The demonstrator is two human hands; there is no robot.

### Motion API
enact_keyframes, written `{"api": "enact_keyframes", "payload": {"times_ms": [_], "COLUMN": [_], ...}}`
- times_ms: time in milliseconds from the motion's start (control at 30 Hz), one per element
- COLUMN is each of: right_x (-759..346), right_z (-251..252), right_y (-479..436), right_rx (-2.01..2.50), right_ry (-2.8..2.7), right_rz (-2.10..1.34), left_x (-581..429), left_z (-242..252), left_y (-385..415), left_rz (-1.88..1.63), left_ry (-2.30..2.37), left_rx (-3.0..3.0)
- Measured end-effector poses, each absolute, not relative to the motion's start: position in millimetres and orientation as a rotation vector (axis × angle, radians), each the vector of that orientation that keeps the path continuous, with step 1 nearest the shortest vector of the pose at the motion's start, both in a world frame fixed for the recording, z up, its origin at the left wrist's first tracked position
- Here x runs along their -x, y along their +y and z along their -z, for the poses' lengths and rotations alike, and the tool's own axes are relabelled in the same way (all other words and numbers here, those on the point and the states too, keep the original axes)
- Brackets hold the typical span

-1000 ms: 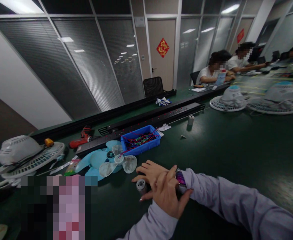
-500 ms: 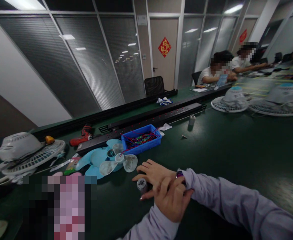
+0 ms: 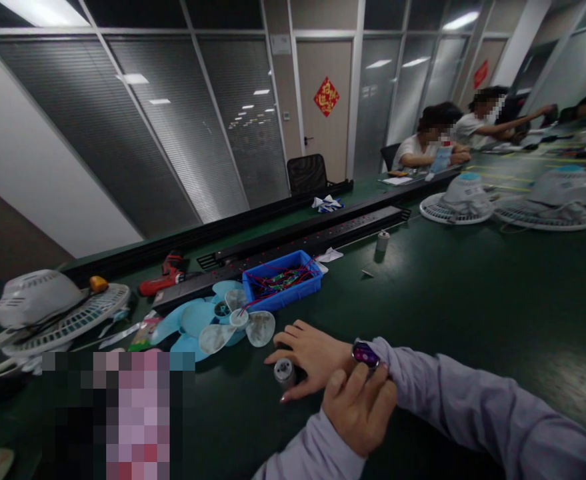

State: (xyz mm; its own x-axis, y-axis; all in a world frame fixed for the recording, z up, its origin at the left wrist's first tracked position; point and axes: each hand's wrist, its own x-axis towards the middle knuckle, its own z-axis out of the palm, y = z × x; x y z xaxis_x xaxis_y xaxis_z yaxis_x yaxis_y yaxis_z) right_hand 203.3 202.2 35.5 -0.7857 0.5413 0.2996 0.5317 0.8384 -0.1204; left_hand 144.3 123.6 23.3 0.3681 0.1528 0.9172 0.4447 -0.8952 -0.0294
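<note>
My right hand (image 3: 313,355) lies palm down on the dark green table with its fingers spread. Between its thumb and forefinger stands a small silver cylindrical motor (image 3: 285,373); whether the skin touches it I cannot tell. On my right wrist is a wristwatch (image 3: 366,355) with its purple-lit face showing. My left hand (image 3: 359,412) crosses over from below, fingers curled against the watch's lower edge and the lilac cuff. Left of my right hand lie a grey-stained fan blade (image 3: 239,317) and a light-blue fan blade (image 3: 193,319).
A blue bin (image 3: 285,291) of wired circuit boards stands behind the blades. Beyond it runs a long black rail. A red cordless drill (image 3: 165,277) and a fan housing (image 3: 43,300) lie left. Another motor (image 3: 383,241) and more fan housings (image 3: 465,199) stand right. People sit farther back.
My left hand has slid slightly right and down off the watch face, which now shows lit up. My right hand and the motor have stayed in place.
</note>
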Motion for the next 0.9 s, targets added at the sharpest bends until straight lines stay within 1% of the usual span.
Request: {"api": "enact_keyframes", "payload": {"times_ms": [233,467,900], "right_x": [-204,-204,-205], "right_z": [-38,-38,-38], "right_y": [201,200,200], "right_rx": [0.814,0.812,0.802], "right_ry": [-2.697,-2.694,-2.68], "right_rz": [-0.058,-0.051,-0.045], "left_x": [-146,-146,-145], "left_z": [-21,-19,-18], "left_y": [126,127,117], "left_rz": [1.459,1.455,1.401], "left_ry": [-0.444,-0.398,-0.501], "left_rx": [2.478,2.479,2.387]}}
